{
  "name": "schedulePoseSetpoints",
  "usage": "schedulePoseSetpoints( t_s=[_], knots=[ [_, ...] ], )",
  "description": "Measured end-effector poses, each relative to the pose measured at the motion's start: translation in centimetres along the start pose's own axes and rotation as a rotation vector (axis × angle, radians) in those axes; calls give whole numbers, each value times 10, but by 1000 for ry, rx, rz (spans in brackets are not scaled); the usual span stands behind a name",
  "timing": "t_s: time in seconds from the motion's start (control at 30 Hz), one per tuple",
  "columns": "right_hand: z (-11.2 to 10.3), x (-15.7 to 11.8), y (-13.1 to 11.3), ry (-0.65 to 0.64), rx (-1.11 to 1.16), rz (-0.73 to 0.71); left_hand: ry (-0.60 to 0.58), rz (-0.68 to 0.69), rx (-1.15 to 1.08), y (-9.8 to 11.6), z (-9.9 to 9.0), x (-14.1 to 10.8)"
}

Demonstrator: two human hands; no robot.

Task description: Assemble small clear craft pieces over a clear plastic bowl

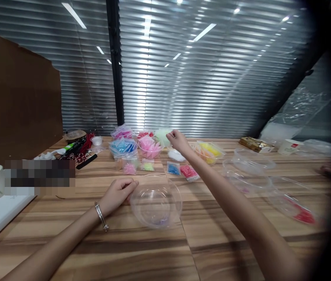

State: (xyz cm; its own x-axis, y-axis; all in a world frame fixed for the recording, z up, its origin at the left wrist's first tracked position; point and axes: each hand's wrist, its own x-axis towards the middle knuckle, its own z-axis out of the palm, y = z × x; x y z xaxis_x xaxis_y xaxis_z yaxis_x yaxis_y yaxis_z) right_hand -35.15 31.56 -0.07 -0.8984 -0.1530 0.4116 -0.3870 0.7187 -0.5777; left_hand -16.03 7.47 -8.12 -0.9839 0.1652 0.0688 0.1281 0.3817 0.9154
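Note:
My left hand [121, 193] pinches the left rim of a clear round plastic bowl [156, 203], which stands on the table with a few purple bits low inside. My right hand [178, 140] reaches far across, its fingers closed on the edge of a pale green, see-through bag [163, 136]. Just below that hand lies a small white bag or dish [176, 155]. Closer in are small flat bags of blue beads [173, 168] and red beads [189, 172]. Tubs with pink packets [150, 146] and blue packets [123, 146] stand left of it.
Clear bowls [253, 160] stand at right, one holding red bits [303, 216]. A tub of yellow packets [208, 151], a gold box [255, 144] and a paper cup [290, 147] line the back. Cords [87, 144], a white box [4, 214] and a brown board [18, 93] are left.

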Motion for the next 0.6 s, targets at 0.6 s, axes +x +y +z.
schedulePoseSetpoints(
  t_s=[0.6],
  knots=[
    [-21, -161, -107, -120, 419, -447, 186, 458, -20, 41, -8, -31]
  ],
)
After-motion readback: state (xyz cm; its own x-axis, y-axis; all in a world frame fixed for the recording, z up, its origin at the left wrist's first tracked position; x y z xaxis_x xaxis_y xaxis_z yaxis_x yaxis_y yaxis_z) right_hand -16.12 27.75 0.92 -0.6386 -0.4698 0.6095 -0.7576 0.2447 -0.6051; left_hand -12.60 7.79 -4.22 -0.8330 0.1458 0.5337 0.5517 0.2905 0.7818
